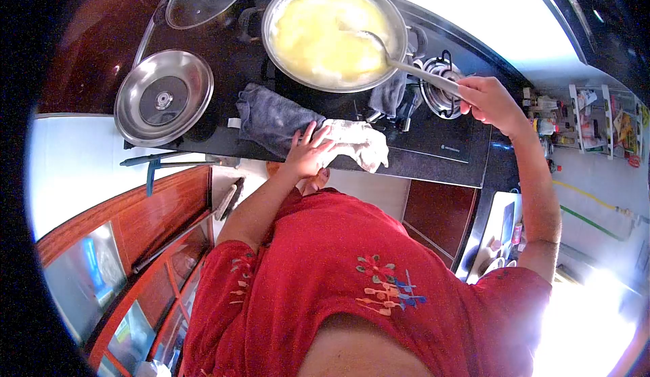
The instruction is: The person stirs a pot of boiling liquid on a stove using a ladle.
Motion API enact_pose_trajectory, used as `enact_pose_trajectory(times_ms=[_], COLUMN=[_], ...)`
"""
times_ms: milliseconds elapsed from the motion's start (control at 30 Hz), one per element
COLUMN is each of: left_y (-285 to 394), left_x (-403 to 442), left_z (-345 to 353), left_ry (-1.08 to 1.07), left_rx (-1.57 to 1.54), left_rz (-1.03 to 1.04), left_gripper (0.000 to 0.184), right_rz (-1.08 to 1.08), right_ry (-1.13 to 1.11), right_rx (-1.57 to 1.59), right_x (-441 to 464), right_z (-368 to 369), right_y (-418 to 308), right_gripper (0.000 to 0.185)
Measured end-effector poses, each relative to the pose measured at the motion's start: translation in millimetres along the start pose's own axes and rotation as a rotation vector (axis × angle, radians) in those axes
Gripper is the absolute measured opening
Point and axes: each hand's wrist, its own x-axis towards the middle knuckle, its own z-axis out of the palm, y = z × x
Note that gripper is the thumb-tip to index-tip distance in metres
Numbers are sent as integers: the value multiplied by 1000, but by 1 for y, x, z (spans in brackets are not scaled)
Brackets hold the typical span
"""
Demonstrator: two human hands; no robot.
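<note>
My right hand (493,103) is closed around the handle of a long metal cooking spoon (423,75). The spoon's head dips into thick yellow food (325,28) and is mostly hidden by it. A wide steel pan (268,38) holds this food on the stove. Fingers spread, my left hand (311,152) lies on cloths at the stove's front edge. Under and beside it are a dark grey towel (267,116) and a whitish cloth (362,139).
A steel lid or shallow pan (193,106) lies at the left of the black stove (440,133). Behind it is a glass lid (206,1). A burner with a metal ring (440,96) sits right of the pan. Racks with bottles and packets (589,123) stand at the far right.
</note>
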Motion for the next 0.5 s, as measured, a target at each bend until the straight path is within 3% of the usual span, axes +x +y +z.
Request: enact_pose_trajectory(times_ms=[133, 333, 500], left_y=[4, -16, -41], left_x=[3, -8, -42], left_z=[-17, -13, -13], left_ry=[-113, 182, 187], left_rx=[-41, -173, -161], left_rz=[-47, 19, -207], left_gripper=[57, 58, 65], right_rz=[34, 167, 95], right_ry=[-139, -250, -185], right_rx=[270, 808, 827], right_x=[-2, 6, -3], right_z=[1, 26, 35], right_y=[-1, 19, 14], right_gripper=[23, 24, 20])
